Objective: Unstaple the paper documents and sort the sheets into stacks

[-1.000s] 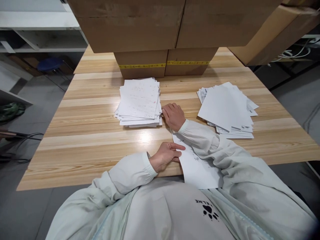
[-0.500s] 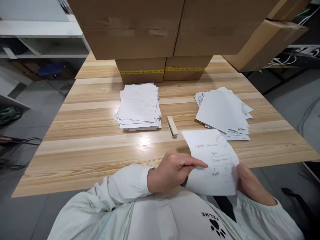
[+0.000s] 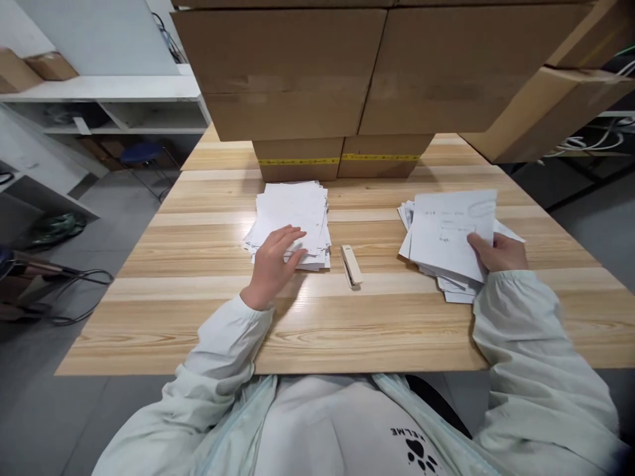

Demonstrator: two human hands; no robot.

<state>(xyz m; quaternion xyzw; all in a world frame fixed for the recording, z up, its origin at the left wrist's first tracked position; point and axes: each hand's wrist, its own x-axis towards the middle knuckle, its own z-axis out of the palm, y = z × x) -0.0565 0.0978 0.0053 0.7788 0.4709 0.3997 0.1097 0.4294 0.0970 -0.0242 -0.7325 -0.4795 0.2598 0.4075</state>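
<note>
My right hand point(image 3: 499, 252) pinches the right edge of a written sheet of paper point(image 3: 446, 231), thumb on top. That sheet is over the right-hand paper stack point(image 3: 459, 294), whose sheets fan out unevenly below it. With fingers apart, my left hand point(image 3: 275, 261) is over the near edge of the left-hand paper stack point(image 3: 290, 205); whether the fingertips touch the top sheet I cannot tell. Between the two stacks lies a cream stapler point(image 3: 351, 266), pointing away from me.
Large cardboard boxes point(image 3: 297, 73) are stacked along the back of the wooden table point(image 3: 347, 337), with yellow tape on the lower ones. Another carton point(image 3: 550, 112) leans at the back right. A blue stool point(image 3: 141, 153) stands on the floor at left.
My right hand has carried the written sheet forward onto the right stack. My left hand has left the sheet, moved left to the other stack, and its fingers have spread. The view has shifted.
</note>
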